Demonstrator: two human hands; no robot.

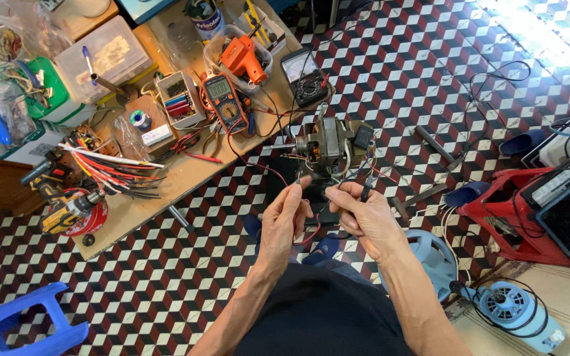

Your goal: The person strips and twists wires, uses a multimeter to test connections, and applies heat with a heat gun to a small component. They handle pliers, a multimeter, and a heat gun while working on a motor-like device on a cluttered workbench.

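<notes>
2 bare forearms without sleeves, dark navy cloth over the lap, blue sandals.

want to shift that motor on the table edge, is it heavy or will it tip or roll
The motor looks dense for its size: metal frame and copper windings, so probably heavy. It sits at the table edge, so a push could tip it off. Its thin wires, pinched by the left hand and right hand, would flop and tug.
</notes>
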